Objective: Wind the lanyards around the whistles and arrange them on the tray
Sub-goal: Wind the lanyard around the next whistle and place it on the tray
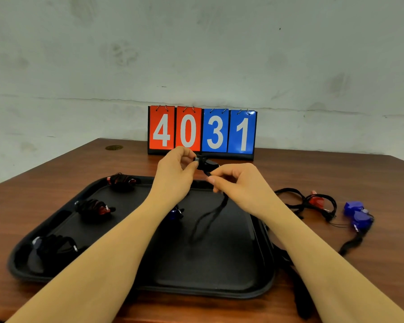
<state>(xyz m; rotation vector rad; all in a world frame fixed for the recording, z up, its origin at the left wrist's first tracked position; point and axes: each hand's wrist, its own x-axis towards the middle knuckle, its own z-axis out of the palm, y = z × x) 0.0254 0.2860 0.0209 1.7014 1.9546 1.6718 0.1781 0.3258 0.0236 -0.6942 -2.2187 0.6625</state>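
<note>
Hands are working above the flat black plastic tray (219,271): your left hand (176,170) is pinching the small black whistle (207,164), long axis lying left-right, your right hand (237,183) is pinching its hanging black cord lanyard (208,220).

A wooden table (313,173) with a reddish-brown grain is backed by a pale, stained wall (196,54). A flip scoreboard (202,131) is stood upright at the table's far edge; two red cards showing 4 and 0 and two blue cards showing 3 and 1 are displayed. A small round brass-coloured fitting (113,148), possibly a cable grommet, is set into the far left of the tabletop.
</note>
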